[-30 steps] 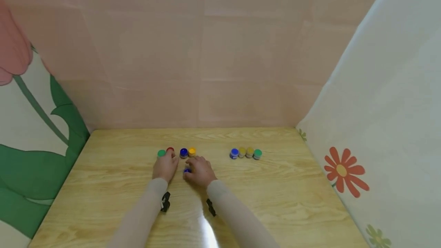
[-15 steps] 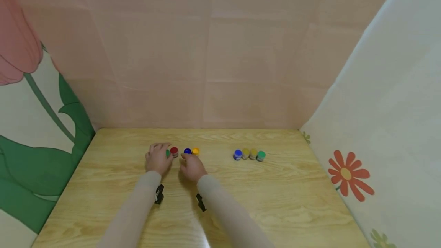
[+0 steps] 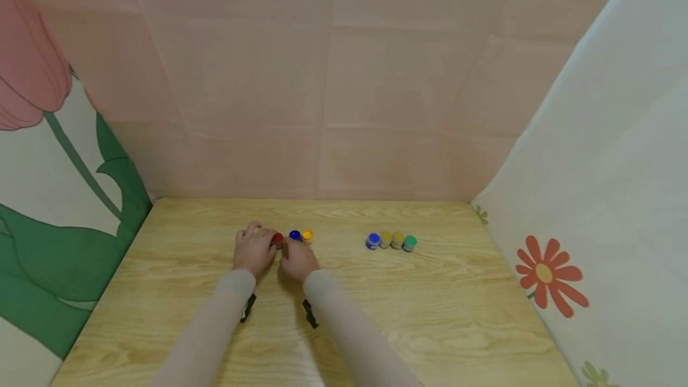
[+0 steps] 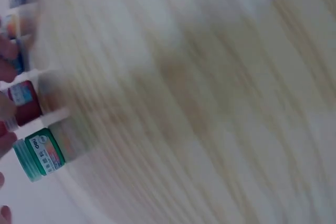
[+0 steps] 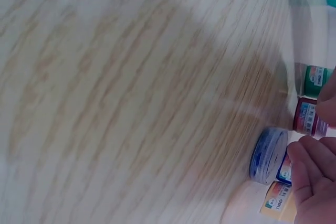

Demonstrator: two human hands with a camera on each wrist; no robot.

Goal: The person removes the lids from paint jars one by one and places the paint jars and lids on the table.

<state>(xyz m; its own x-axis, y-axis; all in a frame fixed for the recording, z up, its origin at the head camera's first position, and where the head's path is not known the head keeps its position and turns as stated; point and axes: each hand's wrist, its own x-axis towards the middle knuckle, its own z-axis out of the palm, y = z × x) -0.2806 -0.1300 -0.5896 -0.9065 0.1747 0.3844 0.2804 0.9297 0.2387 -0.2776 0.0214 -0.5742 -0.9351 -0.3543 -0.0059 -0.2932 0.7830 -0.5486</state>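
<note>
My left hand pinches the upper part of a red paint jar; its fingertips lie over the jar's top in the left wrist view. A green paint jar stands beside the red one, hidden under the left hand in the head view. My right hand is close on the other side, its fingers loosely bent with nothing held. They are in front of an uncapped blue paint jar, with an orange-yellow jar next to it. A blue lid lies on the table before the blue jar.
Further right stands a row of paint jars: a blue one, two yellowish ones, and a green one. The wood-grain table is bordered by a pink backdrop and flower-printed side cloths.
The right hand has let go of the blue lid and moved forward to the jars. The left hand went from the red jar over the green one, then back right to the red one.
</note>
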